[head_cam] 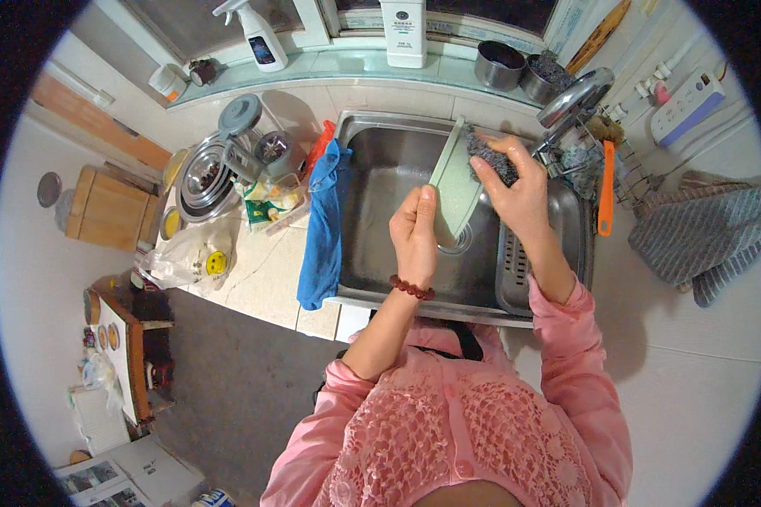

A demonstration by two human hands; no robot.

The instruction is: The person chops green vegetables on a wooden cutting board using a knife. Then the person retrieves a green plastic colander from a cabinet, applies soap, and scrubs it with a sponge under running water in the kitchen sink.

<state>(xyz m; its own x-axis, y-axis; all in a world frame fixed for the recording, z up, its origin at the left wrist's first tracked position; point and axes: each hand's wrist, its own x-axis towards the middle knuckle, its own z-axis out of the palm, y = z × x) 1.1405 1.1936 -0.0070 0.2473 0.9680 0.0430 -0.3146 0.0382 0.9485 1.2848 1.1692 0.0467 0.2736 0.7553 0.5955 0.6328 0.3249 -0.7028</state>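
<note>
Over the stainless steel sink (380,253), my left hand (416,231) grips the lower left edge of a pale green rectangular board or lid (455,193). The green piece is held tilted, its upper end towards the back rim. My right hand (517,184) holds a dark grey scouring pad (493,158) against the piece's upper right part. Fingers partly cover the pad. Below the green piece the drain (460,241) shows in part. A perforated metal strainer tray (513,269) sits at the sink's right side, partly behind my right forearm.
A chrome faucet (574,98) rises at the back right, beside a wire rack with an orange-handled tool (606,190). A blue cloth (323,234) drapes over the sink's left rim. Nested metal bowls (206,180) and a lidded jug (238,127) crowd the left counter. A spray bottle (257,38) stands on the sill.
</note>
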